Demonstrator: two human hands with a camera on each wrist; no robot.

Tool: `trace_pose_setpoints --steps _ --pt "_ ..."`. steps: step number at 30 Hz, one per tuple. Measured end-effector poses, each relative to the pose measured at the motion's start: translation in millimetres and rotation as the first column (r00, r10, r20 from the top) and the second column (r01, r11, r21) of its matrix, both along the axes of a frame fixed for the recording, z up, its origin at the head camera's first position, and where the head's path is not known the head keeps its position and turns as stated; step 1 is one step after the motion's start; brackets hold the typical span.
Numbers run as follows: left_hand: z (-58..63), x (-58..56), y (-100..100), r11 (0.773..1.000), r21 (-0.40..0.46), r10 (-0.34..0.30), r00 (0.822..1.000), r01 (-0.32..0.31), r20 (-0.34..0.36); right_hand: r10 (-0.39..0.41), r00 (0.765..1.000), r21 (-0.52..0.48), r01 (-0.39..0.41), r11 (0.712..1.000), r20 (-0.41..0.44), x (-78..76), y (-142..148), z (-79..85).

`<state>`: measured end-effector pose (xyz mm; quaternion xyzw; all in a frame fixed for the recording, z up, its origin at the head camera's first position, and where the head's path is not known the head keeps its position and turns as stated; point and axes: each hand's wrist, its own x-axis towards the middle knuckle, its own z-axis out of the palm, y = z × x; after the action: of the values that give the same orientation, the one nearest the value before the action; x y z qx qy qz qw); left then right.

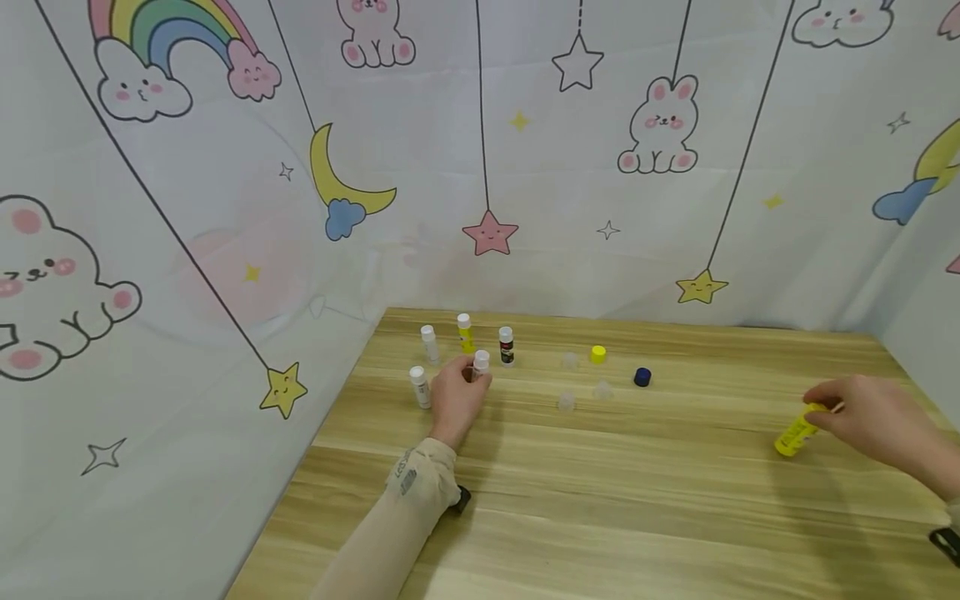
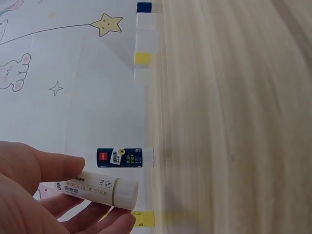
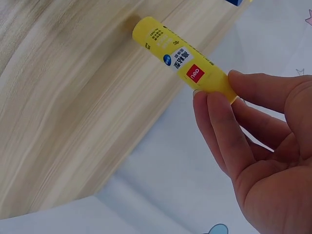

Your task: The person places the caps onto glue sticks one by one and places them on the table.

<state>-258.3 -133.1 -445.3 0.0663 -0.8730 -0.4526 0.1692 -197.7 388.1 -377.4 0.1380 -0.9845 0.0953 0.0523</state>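
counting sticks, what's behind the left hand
Behind the left hand stand a yellow glue stick, a dark glue stick and a white glue stick; anything the hand covers is hidden.

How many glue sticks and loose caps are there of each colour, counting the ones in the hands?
White glue sticks: 3
Yellow glue sticks: 2
Dark blue glue stick: 1
Clear caps: 3
Yellow cap: 1
Dark blue cap: 1
Total: 11

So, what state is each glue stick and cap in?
White glue stick: held by left hand
Yellow glue stick: tilted, pinched by right hand
Dark glue stick: upright
Other yellow glue stick: upright
Two other white glue sticks: upright
Yellow cap: loose
Dark blue cap: loose
Three clear caps: loose
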Motion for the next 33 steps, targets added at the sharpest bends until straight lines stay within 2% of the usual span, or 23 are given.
trace_pose_setpoints --steps 7,15,21,26,33 --pt "0.4 1.7 -0.2 0.999 0.025 -0.028 0.999 0.029 -0.025 -0.025 0.999 0.005 0.025 1.0 0.02 -1.4 3.5 0.9" --pt "-0.2 1.1 -0.7 0.999 0.032 -0.027 0.999 0.028 -0.016 -0.056 0.998 0.016 0.056 0.998 -0.002 -3.6 8.1 -1.2" --pt "-0.5 2.3 -1.1 0.999 0.038 -0.034 0.999 0.035 -0.039 -0.064 0.998 0.033 0.065 0.997 -0.028 -6.9 11.4 -3.2" --pt "-0.5 2.4 -2.0 0.999 0.03 -0.027 0.998 0.029 -0.052 -0.074 0.996 0.047 0.076 0.996 -0.045 -9.1 15.8 -2.9" --pt "0.4 2.3 -4.0 0.999 0.035 -0.004 0.997 0.006 -0.075 -0.091 0.995 0.054 0.093 0.994 -0.027 -13.4 21.9 -8.0"
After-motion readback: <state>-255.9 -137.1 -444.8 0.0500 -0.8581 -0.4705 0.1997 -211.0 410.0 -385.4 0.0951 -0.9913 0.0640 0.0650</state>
